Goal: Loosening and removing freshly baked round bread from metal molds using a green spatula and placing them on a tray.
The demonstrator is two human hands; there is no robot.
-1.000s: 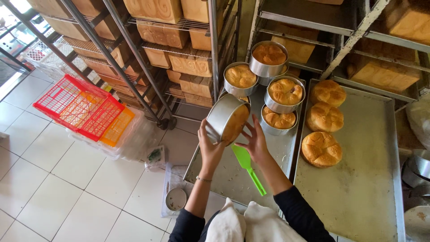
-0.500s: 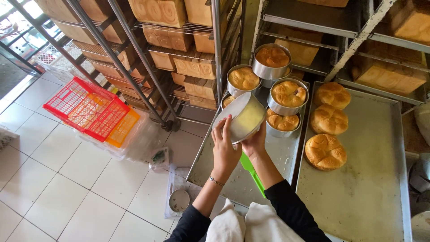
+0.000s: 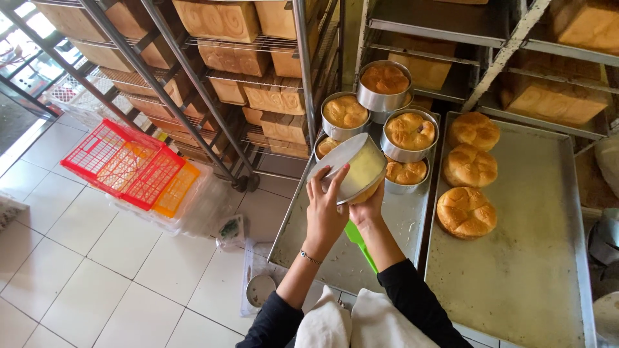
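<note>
The fingers (image 3: 327, 183) of the left hand (image 3: 324, 216) lie spread on the flat bottom of a round tin (image 3: 348, 169), and the right hand (image 3: 369, 209) is closed around its lower side from below, so both hands grip the tin in the air above the left tray (image 3: 335, 254). A second ago the tin was on its side with the open mouth to the right and brown bread visible inside; now it is turned further, the bottom faces up and toward the camera, and only a thin brown edge of the bread (image 3: 369, 192) shows under the rim. I judge that the bread is close to sliding out. A green scraper (image 3: 361, 245) lies on the tray under the wrists; I cannot tell if the right hand touches it. Behind the hands, four more tins stand at the far end of the tray, each with a bun in it: one at the back (image 3: 385, 86), one at the left (image 3: 345, 115), one in the middle (image 3: 410, 134) and one partly hidden behind the held tin (image 3: 405, 175). A fifth bun (image 3: 325, 146) shows just left of the held tin. On the right tray (image 3: 516, 270) three buns (image 3: 468, 166) lie in a column without tins. The racks (image 3: 258, 77) behind carry square loaves.
</note>
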